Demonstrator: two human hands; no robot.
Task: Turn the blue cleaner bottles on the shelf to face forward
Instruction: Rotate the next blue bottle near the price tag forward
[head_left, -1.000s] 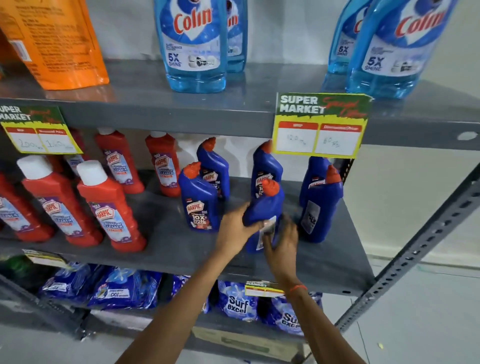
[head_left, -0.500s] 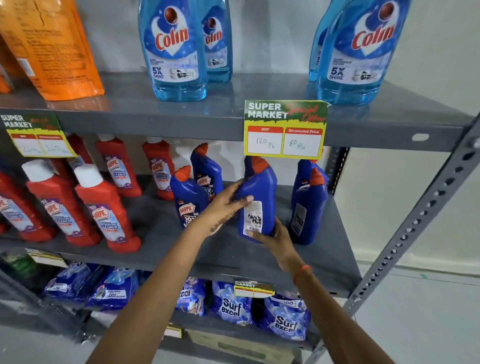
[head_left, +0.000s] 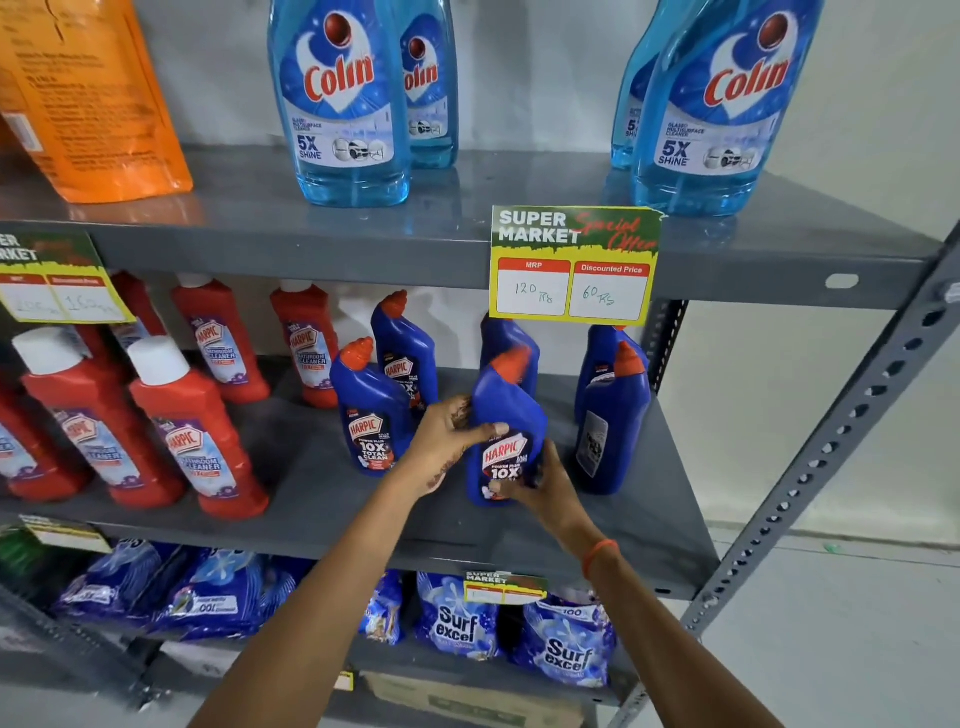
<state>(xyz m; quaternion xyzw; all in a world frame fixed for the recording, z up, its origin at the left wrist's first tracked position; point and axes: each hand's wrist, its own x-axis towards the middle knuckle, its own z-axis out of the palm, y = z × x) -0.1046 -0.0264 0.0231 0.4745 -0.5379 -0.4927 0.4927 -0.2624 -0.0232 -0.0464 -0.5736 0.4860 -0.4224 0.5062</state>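
Two hands clasp the bottle (head_left: 506, 415) mid-shelf (head_left: 311, 488) — left hand (head_left: 447, 436) around its waist, right hand (head_left: 540, 486) cupping the base — a rigid, slick, probably liquid-heavy thing best gripped low.

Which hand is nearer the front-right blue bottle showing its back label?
Right. The right hand sits just left of that back-label bottle, gripping the held Harpic bottle; the left hand is beyond it.
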